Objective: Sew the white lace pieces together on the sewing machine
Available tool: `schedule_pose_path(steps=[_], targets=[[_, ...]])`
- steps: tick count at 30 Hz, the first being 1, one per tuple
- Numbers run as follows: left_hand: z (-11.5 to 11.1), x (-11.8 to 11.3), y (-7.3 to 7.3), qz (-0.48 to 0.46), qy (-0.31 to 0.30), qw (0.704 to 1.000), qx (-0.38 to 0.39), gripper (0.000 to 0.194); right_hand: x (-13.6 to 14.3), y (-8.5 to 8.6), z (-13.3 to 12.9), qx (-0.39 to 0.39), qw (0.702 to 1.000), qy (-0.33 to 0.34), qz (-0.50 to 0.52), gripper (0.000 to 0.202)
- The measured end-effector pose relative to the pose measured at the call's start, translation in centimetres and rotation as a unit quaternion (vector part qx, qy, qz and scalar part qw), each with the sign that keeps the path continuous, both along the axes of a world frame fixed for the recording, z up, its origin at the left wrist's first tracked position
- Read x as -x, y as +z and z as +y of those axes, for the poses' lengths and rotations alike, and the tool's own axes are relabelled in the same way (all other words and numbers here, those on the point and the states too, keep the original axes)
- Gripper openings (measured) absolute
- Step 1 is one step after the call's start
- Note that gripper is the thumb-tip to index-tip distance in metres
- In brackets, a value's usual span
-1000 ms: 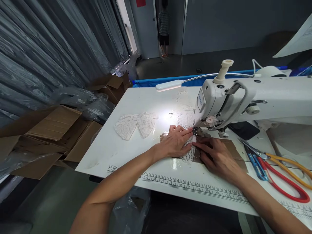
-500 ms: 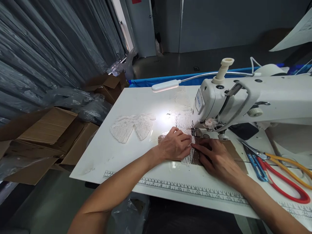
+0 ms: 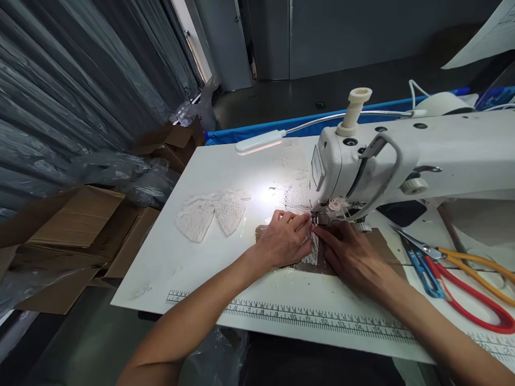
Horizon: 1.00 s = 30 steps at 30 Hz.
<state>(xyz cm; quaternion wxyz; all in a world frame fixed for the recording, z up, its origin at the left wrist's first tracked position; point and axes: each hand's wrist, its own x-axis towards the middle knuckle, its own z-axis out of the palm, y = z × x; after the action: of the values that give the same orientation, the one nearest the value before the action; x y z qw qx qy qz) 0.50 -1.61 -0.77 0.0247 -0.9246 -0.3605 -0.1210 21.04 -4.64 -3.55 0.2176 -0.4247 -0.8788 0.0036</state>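
A strip of white lace (image 3: 310,255) runs beneath the presser foot (image 3: 319,218) of a white sewing machine (image 3: 374,155). My left hand (image 3: 287,238) is closed over the lace's left side, fingertips right beside the foot. From the other side my right hand (image 3: 352,249) pinches the lace's edge, its index fingertip close to the foot and to the left fingers. Brown sheet material (image 3: 324,265) lies under both hands and the lace. More lace (image 3: 296,195) continues behind the foot. The fingers hide the part held.
Left on the white table (image 3: 161,257) lies a heart-lobed lace piece (image 3: 213,212). A lamp (image 3: 260,141) lights the surface. Orange-handled scissors (image 3: 475,262), red-handled scissors (image 3: 478,300) and a blue tool (image 3: 426,273) lie right. Cardboard boxes (image 3: 80,220) stand left of the table.
Both hands have moved slightly closer to the presser foot, their fingertips now beside it. More of the brown material shows below the lace. The whole view has shifted a little.
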Motion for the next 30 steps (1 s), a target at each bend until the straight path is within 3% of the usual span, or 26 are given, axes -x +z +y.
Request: schedule_pose_path(steps=[8,12,16,18,21,26,30], targets=[[0.0,-0.4,-0.7,-0.049,0.027,0.998,-0.008,0.036,-0.7,-0.4,-0.2,0.049,0.998,-0.018,0.043,0.044],[2.6,0.4,-0.6,-0.098,0.057,0.993,-0.023,0.028,-1.3,-0.2,-0.7,0.082,0.993,-0.032,0.077,0.045],[6.1,1.9,0.1,-0.033,0.044,0.998,0.019,0.03,-2.2,0.6,-1.0,0.114,0.988,-0.043,0.093,0.042],[6.7,2.5,0.4,-0.031,0.045,0.998,0.013,0.033,-3.0,1.1,-1.1,0.123,0.986,-0.03,0.105,0.04],[5.3,3.0,0.7,-0.048,0.018,0.999,0.002,0.032,-4.2,1.6,-1.3,0.135,0.982,-0.018,0.127,0.039],[1.2,2.6,0.5,-0.08,-0.128,0.986,0.078,0.025,-4.9,1.7,-1.6,0.142,0.979,-0.017,0.148,0.039],[0.0,2.2,0.1,-0.099,-0.138,0.979,0.11,0.025,-3.9,1.8,-1.6,0.135,0.978,-0.008,0.159,0.035]])
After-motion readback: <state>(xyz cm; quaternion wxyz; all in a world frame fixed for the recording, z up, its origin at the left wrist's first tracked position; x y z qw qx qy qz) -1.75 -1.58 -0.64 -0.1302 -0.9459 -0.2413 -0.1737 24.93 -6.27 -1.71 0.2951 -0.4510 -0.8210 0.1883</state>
